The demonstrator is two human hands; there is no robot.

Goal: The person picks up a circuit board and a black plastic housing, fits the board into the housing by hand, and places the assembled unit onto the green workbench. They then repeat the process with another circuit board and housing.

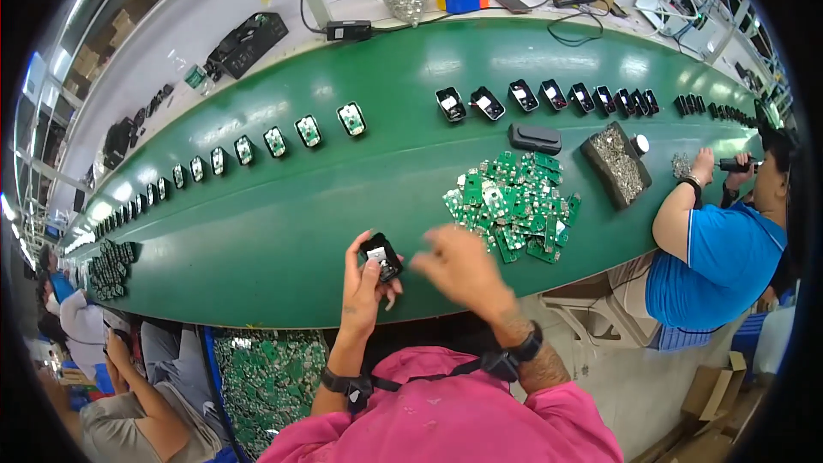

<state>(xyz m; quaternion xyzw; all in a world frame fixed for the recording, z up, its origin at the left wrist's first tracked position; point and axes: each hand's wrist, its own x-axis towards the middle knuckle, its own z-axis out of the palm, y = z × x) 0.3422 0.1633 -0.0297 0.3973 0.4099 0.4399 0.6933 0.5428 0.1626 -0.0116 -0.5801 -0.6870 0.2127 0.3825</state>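
Observation:
My left hand (360, 290) is closed around a small black plastic housing (381, 255), held above the bench's near edge with its hollow side up. Something whitish shows inside it under my thumb. To the right of the housing is my right hand (463, 270), apart from it and blurred by motion; whether its fingers hold anything is not clear. Beyond that hand lies a loose pile of green circuit boards (514, 204). Farther back stands a row of open black housings (451, 104). Another row, of housings with green boards inside (351, 119), curves away to the left.
On the green bench (283, 197) are a black case (534, 138) and a dark tray of small metal parts (619, 167). A dark stack of parts (111, 270) lies far left. Co-workers sit at right (716, 261) and left. A bin of boards (270, 381) stands below the edge.

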